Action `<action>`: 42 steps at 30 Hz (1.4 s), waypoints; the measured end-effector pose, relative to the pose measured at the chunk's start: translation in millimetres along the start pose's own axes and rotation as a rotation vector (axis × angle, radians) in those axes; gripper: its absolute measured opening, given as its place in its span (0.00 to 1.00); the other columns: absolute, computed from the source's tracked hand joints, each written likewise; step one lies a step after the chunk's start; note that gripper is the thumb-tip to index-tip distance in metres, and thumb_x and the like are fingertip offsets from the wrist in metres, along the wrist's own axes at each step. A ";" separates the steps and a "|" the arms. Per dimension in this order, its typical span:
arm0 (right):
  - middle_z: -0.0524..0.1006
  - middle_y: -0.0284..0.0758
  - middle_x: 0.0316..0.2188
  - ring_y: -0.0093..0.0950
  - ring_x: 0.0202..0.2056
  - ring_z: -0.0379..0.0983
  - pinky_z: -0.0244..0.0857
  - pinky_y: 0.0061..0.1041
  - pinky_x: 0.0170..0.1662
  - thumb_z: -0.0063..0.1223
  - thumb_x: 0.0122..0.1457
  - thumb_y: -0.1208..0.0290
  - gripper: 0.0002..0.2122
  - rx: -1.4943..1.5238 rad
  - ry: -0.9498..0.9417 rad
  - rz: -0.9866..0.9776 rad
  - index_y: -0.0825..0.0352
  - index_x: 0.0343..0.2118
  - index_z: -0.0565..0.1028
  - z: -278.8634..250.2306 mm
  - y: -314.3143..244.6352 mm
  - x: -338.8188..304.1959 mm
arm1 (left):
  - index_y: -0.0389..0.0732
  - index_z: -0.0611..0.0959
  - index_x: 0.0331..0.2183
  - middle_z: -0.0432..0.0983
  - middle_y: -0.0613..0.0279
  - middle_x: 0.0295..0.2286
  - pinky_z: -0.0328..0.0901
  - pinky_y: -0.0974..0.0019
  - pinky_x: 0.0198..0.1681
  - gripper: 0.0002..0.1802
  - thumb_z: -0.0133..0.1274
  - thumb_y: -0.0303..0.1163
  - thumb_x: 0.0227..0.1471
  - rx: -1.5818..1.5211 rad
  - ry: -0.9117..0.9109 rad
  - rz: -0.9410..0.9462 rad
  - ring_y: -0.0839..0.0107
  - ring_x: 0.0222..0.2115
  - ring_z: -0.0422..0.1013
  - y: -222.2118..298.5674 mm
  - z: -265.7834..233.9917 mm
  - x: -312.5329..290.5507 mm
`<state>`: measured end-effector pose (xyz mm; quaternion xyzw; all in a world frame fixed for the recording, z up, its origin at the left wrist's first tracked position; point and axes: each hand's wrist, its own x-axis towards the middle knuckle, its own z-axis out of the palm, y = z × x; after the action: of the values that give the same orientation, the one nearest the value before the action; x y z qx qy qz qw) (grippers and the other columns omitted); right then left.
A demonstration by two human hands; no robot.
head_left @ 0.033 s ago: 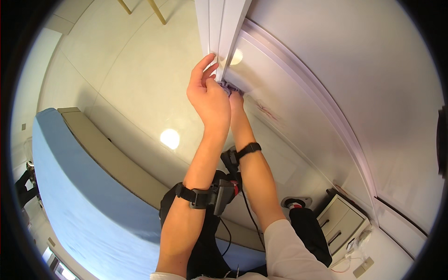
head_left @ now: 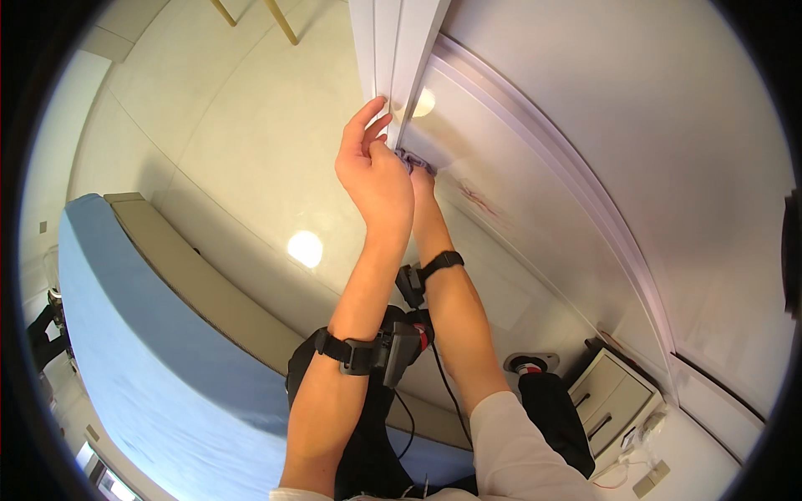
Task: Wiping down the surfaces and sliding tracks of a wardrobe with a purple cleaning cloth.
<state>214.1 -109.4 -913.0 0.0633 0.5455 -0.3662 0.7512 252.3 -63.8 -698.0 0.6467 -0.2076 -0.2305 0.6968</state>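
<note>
A white upright panel (head_left: 399, 58), like the edge of a sliding door, stands ahead of me. My left hand (head_left: 373, 179) is beside its near edge, fingers loosely curved and apart, the fingertips close to or touching the panel. Just right of it, my right hand (head_left: 423, 182) holds a crumpled purple-grey cloth (head_left: 417, 160) against the foot of the panel. The left hand partly covers the cloth, and most of the right hand's fingers are hidden. Black straps with small dark devices (head_left: 401, 355) sit on both forearms.
A bed with a blue cover (head_left: 167, 317) runs along my left. At right, a curved white rail (head_left: 576, 159) borders glossy white panels. A small drawer cabinet (head_left: 614, 397) stands at lower right near my foot. Thin wooden legs (head_left: 281, 21) show at the top.
My right hand and the cloth have shifted very slightly, and the right forearm strap sits a touch higher. The left hand is almost still.
</note>
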 end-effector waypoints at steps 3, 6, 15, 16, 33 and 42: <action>0.65 0.26 0.18 0.17 0.15 0.55 0.46 0.16 0.17 0.39 0.59 0.76 0.07 -0.013 -0.046 -0.026 0.60 0.25 0.67 -2.5 -13.1 4.9 | 0.32 0.78 0.44 0.75 0.54 0.43 0.64 0.64 0.48 0.26 0.31 0.14 0.46 -0.022 -0.015 -0.008 0.65 0.44 0.73 2.6 6.2 2.1; 0.65 0.25 0.18 0.17 0.15 0.56 0.46 0.17 0.16 0.41 0.60 0.76 0.07 -0.039 -0.093 -0.052 0.60 0.25 0.67 -13.9 -35.8 -8.8 | 0.32 0.78 0.44 0.75 0.53 0.43 0.65 0.64 0.48 0.26 0.31 0.14 0.46 -0.044 -0.037 -0.037 0.65 0.44 0.73 -3.3 18.0 -0.6; 0.74 0.28 0.26 0.17 0.19 0.60 0.52 0.15 0.21 0.49 0.59 0.73 0.03 -0.152 -0.522 -0.371 0.63 0.35 0.73 70.8 -75.1 -254.1 | 0.31 0.78 0.44 0.76 0.53 0.42 0.65 0.63 0.46 0.26 0.31 0.15 0.45 -0.061 0.027 -0.051 0.64 0.41 0.74 -10.9 -12.3 11.5; 0.74 0.28 0.26 0.17 0.19 0.60 0.52 0.15 0.21 0.49 0.59 0.73 0.03 -0.161 -0.521 -0.374 0.63 0.35 0.73 66.3 -79.3 -268.4 | 0.31 0.78 0.44 0.76 0.53 0.42 0.65 0.63 0.46 0.26 0.31 0.15 0.45 -0.068 0.031 -0.055 0.64 0.41 0.74 -10.4 -13.5 10.9; 0.72 0.36 0.22 0.32 0.27 0.71 0.65 0.35 0.29 0.57 0.45 0.73 0.17 -1.603 0.144 -1.502 0.59 0.42 0.77 49.2 -150.0 -345.0 | 0.34 0.79 0.42 0.76 0.56 0.39 0.65 0.69 0.40 0.24 0.32 0.14 0.47 -0.064 0.000 -0.030 0.70 0.35 0.73 -2.2 -0.9 4.0; 0.66 0.45 0.38 0.44 0.41 0.64 0.66 0.36 0.40 0.60 0.41 0.72 0.19 -1.878 0.197 -1.902 0.71 0.39 0.73 55.1 -130.5 -321.3 | 0.36 0.78 0.42 0.76 0.56 0.38 0.65 0.69 0.36 0.23 0.33 0.15 0.48 -0.029 -0.030 -0.089 0.73 0.32 0.72 -3.4 0.4 0.6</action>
<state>132.0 -76.5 -573.1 -0.8487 0.4719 -0.2260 -0.0770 252.3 -64.7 -701.4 0.6416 -0.1857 -0.2738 0.6920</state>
